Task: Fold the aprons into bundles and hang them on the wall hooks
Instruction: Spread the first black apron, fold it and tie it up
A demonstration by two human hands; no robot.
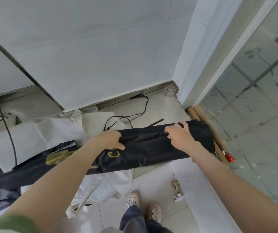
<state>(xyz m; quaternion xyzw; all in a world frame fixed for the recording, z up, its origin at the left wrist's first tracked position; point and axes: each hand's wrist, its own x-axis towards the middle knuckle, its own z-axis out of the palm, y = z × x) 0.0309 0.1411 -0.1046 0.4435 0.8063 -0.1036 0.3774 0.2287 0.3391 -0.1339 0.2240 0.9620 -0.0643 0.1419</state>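
A black apron [148,147] with yellow lettering lies folded into a long strip across the floor in front of me. My left hand [112,139] grips the strip's upper fold near its left part, thumb on top. My right hand [181,135] rests on the strip's right part with fingers bent onto the cloth. Its black straps [140,111] trail over the floor toward the wall. Cream aprons [39,133] lie spread to the left and under the black strip. Another dark apron [17,175] with a yellow print lies at the lower left. No wall hooks are in view.
A white tiled wall [101,56] stands ahead, and a glass door [256,98] with its frame is on the right. Cardboard tubes [207,125] lie along the door's foot. A small bottle [177,189] lies on the floor near my feet [145,207].
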